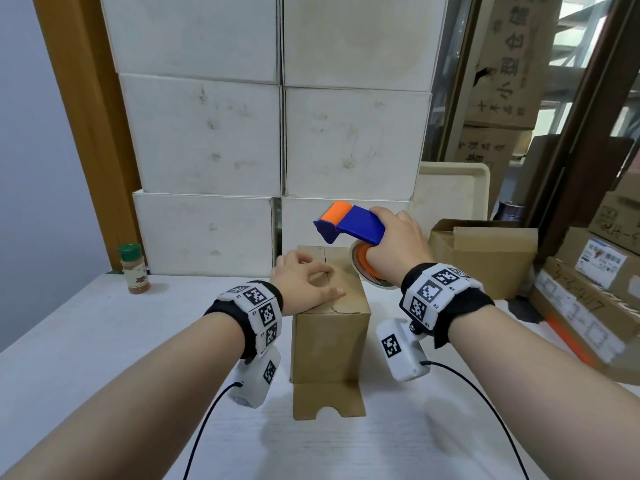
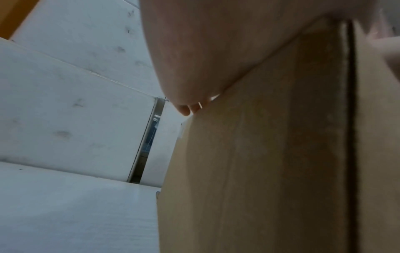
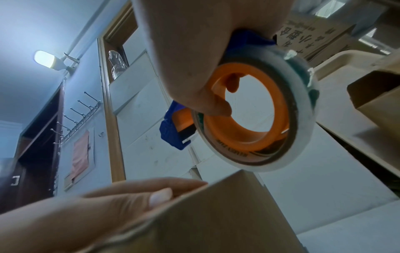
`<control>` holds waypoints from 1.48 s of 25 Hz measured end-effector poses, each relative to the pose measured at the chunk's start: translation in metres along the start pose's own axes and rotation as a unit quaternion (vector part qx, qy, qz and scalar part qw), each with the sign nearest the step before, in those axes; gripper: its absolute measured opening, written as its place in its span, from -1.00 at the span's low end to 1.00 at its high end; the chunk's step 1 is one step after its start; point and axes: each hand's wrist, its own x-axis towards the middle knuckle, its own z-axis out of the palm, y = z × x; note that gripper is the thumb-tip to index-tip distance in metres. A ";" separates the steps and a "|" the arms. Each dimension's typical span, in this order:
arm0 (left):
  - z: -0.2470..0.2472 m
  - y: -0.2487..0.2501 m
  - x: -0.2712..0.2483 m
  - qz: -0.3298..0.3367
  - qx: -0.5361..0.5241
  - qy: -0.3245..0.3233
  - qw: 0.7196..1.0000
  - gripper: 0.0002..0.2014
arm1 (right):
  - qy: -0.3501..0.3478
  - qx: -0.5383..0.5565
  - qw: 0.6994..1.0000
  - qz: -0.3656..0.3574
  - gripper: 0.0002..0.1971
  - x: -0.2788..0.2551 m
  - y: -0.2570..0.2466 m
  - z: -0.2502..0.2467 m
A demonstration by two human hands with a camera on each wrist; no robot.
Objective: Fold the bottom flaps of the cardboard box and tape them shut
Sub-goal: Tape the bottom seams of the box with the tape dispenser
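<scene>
A small brown cardboard box stands on the white table with its folded flaps on top, their seam running away from me. My left hand lies flat on those flaps, fingers spread across the seam; in the left wrist view the palm presses the box. My right hand grips a blue and orange tape dispenser with a clear tape roll, held in the air above the box's far right corner. One lower flap lies flat on the table towards me.
Stacked white boxes form a wall behind. A green-capped spice jar stands at the left back. An open brown carton and a beige tray sit to the right, with more cartons at the far right.
</scene>
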 end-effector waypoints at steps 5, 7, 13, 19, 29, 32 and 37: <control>-0.002 0.004 0.007 -0.011 0.031 0.012 0.999 -0.38 | 0.008 -0.015 1.000 -0.004 -0.49 0.000 0.001 0.003; -0.002 0.006 0.008 -0.015 0.041 0.014 0.999 -0.40 | 0.017 -0.027 0.999 -0.008 -0.50 0.000 0.000 0.004; -0.001 0.007 0.011 -0.005 0.033 0.020 0.999 -0.52 | 0.031 -0.051 0.998 -0.027 -0.50 0.003 0.000 0.008; 0.003 0.000 0.004 -0.001 -0.054 -0.014 0.998 -0.41 | 0.030 -0.056 0.998 -0.026 -0.52 0.005 0.001 0.010; 0.017 -0.012 -0.005 0.032 -0.199 0.037 0.979 -0.38 | -0.025 -0.032 0.999 -0.013 -0.47 0.003 -0.001 -0.004; 0.022 -0.015 -0.008 0.011 -0.244 0.052 0.968 -0.42 | -0.057 -0.007 0.998 -0.017 -0.40 0.005 0.002 -0.010; 0.024 -0.012 -0.007 -0.010 -0.267 0.045 0.963 -0.36 | -0.096 0.014 0.994 -0.045 -0.38 0.006 -0.001 -0.021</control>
